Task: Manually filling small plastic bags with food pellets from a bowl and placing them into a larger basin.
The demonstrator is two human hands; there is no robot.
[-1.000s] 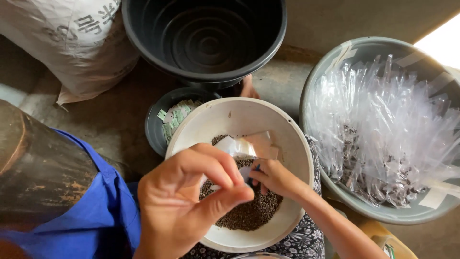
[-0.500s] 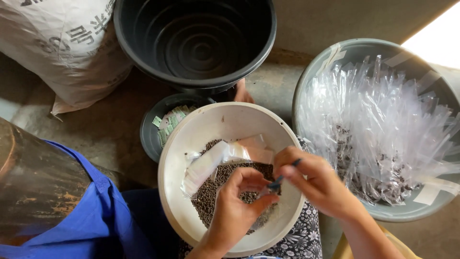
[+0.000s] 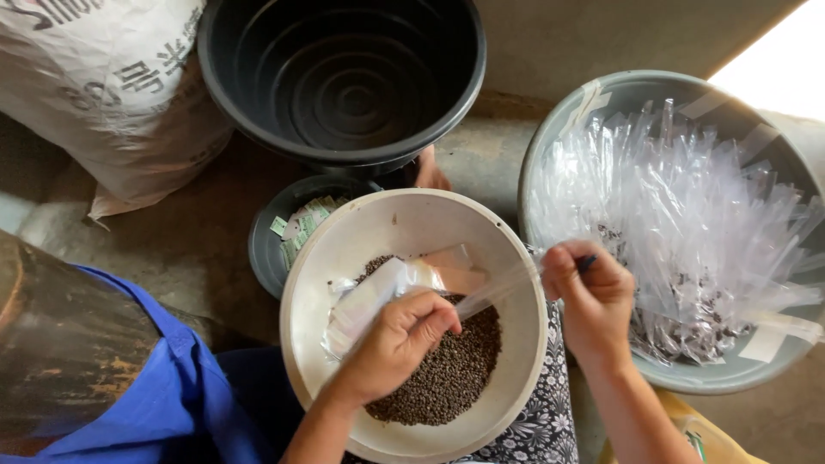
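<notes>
Over the cream bowl (image 3: 309, 283) of dark seeds (image 3: 455, 369) | left hand (image 3: 400, 339) and right hand (image 3: 593, 296) fingers pinch one clear sleeve (image 3: 494, 292) | grey tub (image 3: 550, 146) holds many sleeves; seeds remain

A large black tub (image 3: 344, 82) stands at the top, its ribbed inside bare. To its left lies a bulging white sack (image 3: 103, 94) with dark print, resting on the concrete floor (image 3: 198, 232). Just below the tub, partly hidden under the pale bowl's rim, sits a small dark dish (image 3: 271, 249) holding little green and white paper labels (image 3: 301, 228). A toe (image 3: 430, 172) shows between the tub and that rim. At the lower left a blue cloth (image 3: 172, 404) drapes beside a dark, rusty metal drum (image 3: 60, 344). Flowered fabric (image 3: 541, 430) shows at the bottom edge.
</notes>
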